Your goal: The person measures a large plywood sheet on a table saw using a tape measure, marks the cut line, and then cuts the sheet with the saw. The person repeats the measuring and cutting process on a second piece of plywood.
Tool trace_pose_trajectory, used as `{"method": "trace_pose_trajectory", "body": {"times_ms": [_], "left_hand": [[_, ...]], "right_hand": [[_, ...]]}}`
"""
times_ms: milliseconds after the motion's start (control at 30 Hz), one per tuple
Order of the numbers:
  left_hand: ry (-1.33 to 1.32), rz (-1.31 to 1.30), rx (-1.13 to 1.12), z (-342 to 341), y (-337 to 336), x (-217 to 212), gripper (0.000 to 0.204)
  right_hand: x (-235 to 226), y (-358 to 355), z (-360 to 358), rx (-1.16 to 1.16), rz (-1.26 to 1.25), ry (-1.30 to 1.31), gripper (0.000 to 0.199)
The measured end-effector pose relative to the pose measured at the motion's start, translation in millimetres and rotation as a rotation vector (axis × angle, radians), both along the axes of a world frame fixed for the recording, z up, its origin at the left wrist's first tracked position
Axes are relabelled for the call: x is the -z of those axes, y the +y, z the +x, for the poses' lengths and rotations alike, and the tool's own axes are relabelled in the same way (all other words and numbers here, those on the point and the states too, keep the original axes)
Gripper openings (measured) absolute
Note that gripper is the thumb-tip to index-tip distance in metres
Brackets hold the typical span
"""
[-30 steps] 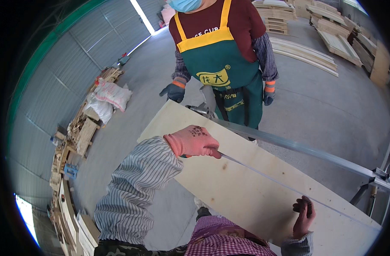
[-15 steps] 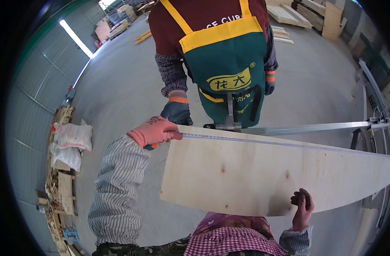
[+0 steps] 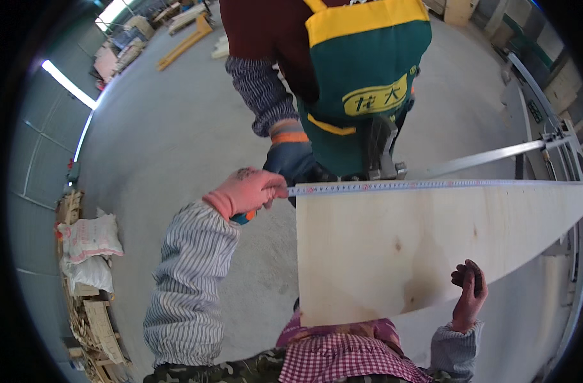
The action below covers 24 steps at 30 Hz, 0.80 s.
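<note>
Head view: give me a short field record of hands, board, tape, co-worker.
left hand: pink glove, grips tape measure case beyond the board's left end
right hand: dark glove, on the near edge of the plywood board
tape measure: blade lies along the board's far edge
co-worker: green-and-yellow apron, dark-gloved hand at the board's far left corner
floor: grey concrete

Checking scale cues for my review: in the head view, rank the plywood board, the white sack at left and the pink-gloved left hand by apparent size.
1. Plywood board, by far the largest.
2. White sack.
3. Left hand, though its nearness to the camera makes it look almost as large as the sack.
</note>
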<state>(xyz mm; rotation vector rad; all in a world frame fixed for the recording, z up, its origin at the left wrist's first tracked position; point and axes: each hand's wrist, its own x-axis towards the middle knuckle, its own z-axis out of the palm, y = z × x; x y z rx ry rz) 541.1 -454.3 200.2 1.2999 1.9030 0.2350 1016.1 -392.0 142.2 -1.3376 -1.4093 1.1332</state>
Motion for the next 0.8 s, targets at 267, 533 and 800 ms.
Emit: {"method": "trace_pose_trajectory", "body": {"times_ms": [267,533,800], "left_hand": [[0.128,0.019,0.230,-25,13,10,0.026],[0.048,-0.002,0.269,-35,17,18,0.028],[-0.019,0.049,0.269,-38,15,24,0.029]], "right_hand": [[-6,-109,-44,0.107,-0.021,-0.053,0.023],[-11,-159,-53,0.310,-0.057,-0.060,0.023],[-9,-180,-69,0.325,-0.048,-0.059,0.022]]}}
